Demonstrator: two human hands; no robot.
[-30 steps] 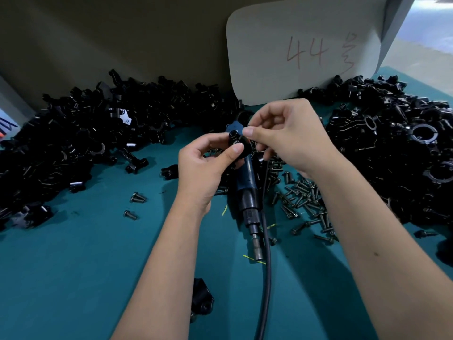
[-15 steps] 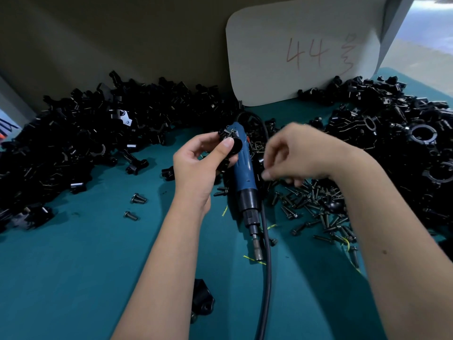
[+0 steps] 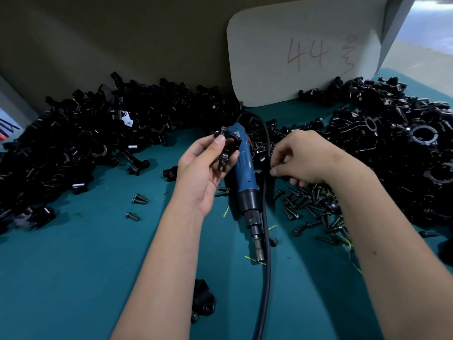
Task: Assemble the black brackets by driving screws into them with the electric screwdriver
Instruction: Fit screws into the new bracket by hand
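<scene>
- A heap of black brackets [image 3: 103,133] lay along the left and back of the teal table [image 3: 73,278], with two stray screws [image 3: 137,204] in front of it.
- The left hand [image 3: 203,177] was raised above the table, palm toward the camera, thumb and fingers pinching one bracket [image 3: 226,148] that had a round bore; it hung just over the rear end of the tool.
- The blue electric screwdriver [image 3: 245,177] lay flat between the hands, its long axis running away from the person, bit end nearest them and black cord [image 3: 266,253] trailing beside it.
- The right hand [image 3: 301,160] hovered just right of the screwdriver, knuckles up, fingers curled; they seemed to pinch something small, probably a screw, though I could not tell for sure.
- Loose screws [image 3: 311,207] were scattered under and in front of that hand, so it was much the nearer one to them.
- More brackets [image 3: 397,148] were piled at the right.
</scene>
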